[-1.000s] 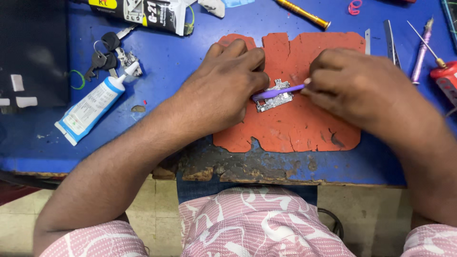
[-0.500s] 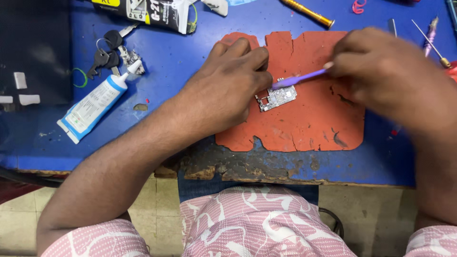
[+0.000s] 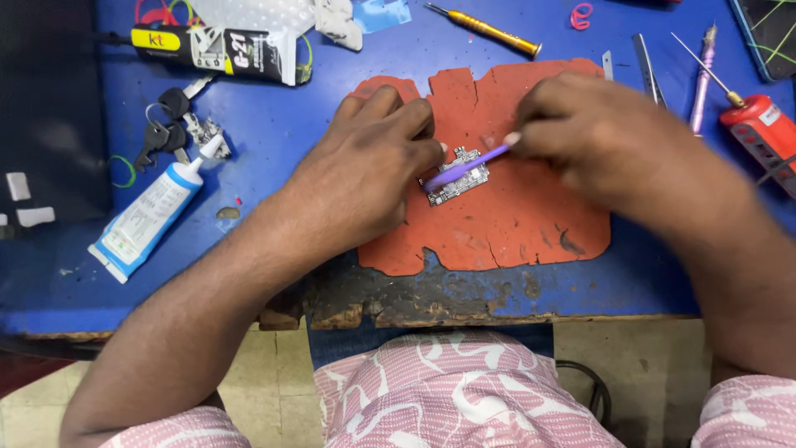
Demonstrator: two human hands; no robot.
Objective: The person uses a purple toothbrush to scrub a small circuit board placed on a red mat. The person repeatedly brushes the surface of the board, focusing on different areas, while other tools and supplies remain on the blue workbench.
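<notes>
A small silver circuit board (image 3: 463, 184) lies on a worn red-orange mat (image 3: 514, 220) on the blue table. My left hand (image 3: 365, 166) rests on the mat with its fingertips pressed against the board's left end. My right hand (image 3: 597, 137) grips a thin purple tool (image 3: 464, 168) whose tip lies across the board. The tool's rear end is hidden inside my fingers.
A white and blue glue tube (image 3: 153, 211) and a bunch of keys (image 3: 170, 124) lie at the left. A black adhesive tube (image 3: 220, 50) sits at the top left. A yellow screwdriver (image 3: 485, 29), tweezers (image 3: 647, 62), a pink tool (image 3: 703, 75) and a red device (image 3: 759, 129) lie at the back right.
My right hand swung out to the right and has come back in, bringing the purple tool's tip down across the board. My left hand has stayed on the board.
</notes>
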